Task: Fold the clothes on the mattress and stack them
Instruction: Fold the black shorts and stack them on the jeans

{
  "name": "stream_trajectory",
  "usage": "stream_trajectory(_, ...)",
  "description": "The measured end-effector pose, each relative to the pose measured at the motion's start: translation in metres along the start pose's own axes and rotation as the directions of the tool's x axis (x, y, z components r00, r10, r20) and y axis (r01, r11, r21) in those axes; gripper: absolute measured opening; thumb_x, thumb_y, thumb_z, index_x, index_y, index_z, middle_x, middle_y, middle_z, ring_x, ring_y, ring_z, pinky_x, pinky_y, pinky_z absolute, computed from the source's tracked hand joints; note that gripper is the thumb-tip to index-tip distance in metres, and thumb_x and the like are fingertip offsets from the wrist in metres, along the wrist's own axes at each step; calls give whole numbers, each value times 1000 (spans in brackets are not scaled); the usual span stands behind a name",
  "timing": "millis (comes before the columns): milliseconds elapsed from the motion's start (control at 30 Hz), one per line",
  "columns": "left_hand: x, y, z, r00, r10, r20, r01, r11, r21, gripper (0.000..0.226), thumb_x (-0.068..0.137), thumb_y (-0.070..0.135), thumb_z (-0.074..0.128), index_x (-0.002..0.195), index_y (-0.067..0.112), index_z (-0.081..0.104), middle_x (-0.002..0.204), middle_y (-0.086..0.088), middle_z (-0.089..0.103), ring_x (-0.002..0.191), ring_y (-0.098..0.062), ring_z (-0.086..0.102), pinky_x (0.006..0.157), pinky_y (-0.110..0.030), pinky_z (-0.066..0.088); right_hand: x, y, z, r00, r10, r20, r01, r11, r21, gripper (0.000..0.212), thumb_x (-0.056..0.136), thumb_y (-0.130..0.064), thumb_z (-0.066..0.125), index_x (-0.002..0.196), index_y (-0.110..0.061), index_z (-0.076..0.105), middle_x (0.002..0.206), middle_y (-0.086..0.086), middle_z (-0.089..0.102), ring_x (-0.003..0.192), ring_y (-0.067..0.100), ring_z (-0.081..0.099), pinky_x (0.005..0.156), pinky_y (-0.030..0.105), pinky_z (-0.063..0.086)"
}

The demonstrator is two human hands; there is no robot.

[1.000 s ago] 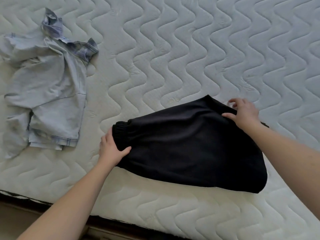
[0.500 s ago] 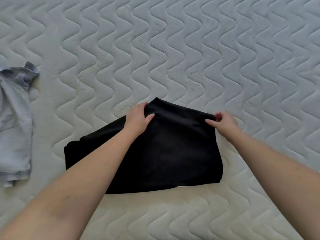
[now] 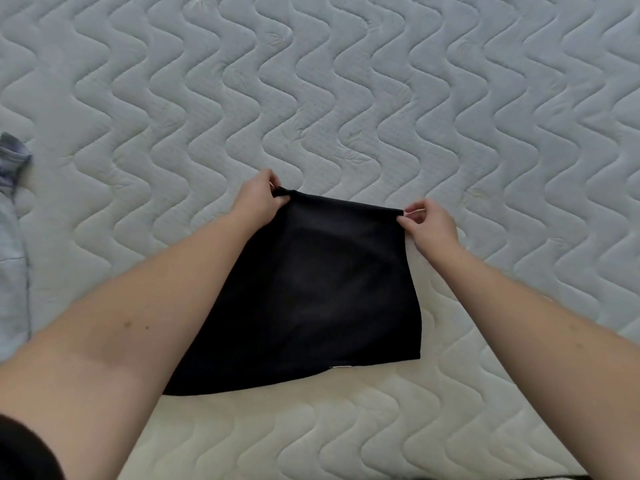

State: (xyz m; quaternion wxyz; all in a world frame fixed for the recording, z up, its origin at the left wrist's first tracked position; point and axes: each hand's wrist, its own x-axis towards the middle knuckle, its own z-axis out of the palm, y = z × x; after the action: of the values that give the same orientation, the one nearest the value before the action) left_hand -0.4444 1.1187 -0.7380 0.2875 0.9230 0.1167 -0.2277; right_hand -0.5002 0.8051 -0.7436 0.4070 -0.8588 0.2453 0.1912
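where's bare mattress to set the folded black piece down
Bare mattress runs along the whole far side beyond both hands, and right of the right hand. Crowded spots: the left edge, where the blue garment lies, and the near middle under the black garment, pinched by the left hand too.

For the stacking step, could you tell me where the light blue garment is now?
In the head view the light blue garment lies at the far left edge on the mattress, partly out of frame, left of the black garment.
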Motion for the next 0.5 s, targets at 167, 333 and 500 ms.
stream_trajectory(167, -3, 0, 6, 1000, 9, 22, -9, 1000, 12, 31, 84, 29, 75, 108, 17, 60, 112, -7, 64, 108, -23, 58, 84, -23, 36, -34, 20, -4, 992, 86, 91, -81, 995, -61, 38, 82, -53, 70, 99, -21, 59, 86, -6, 65, 84, 16, 65, 72, 31, 48)
stream_trajectory(333, -10, 2, 6, 1000, 17, 10, -17, 999, 43, 43, 83, 31, 74, 119, 19, 54, 121, -7, 59, 115, -26, 54, 93, -31, 41, -93, 41, -6, 921, 227, 318, -171, 966, -193, 50, 70, -62, 76, 98, -22, 64, 90, -8, 68, 83, 11, 64, 69, 28, 50)
stream_trajectory(500, -70, -1, 14, 961, 241, -137, -187, 928, 324, 58, 88, 38, 64, 139, 17, 44, 135, -11, 47, 124, -31, 45, 101, -45, 36, -126, 49, -4, 869, 254, 424, -196, 965, -177, 50, 72, -50, 81, 112, -23, 68, 101, -6, 72, 91, 14, 67, 79, 31, 55)
